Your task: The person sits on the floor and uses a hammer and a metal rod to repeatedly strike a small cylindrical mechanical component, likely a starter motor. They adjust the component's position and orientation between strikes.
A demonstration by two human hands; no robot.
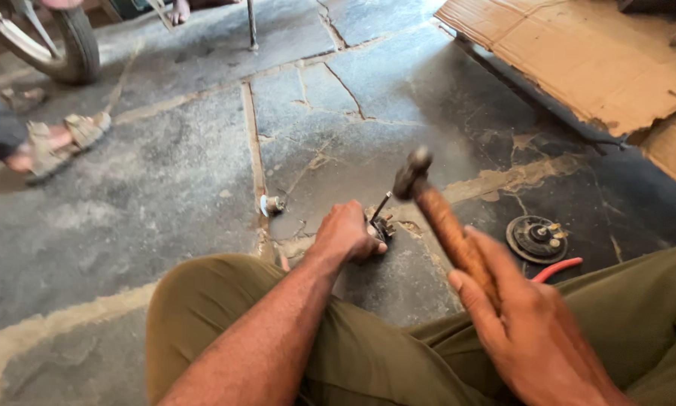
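Gripping one hammer (437,218), one small, perhaps metal, part (381,225).

Probably a roadside repair workshop: wheel (59,41), stone floor (165,188), cardboard (593,53).

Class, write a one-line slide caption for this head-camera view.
Right hand raises a wooden-handled hammer while the left hand steadies a small metal part on the stone floor.
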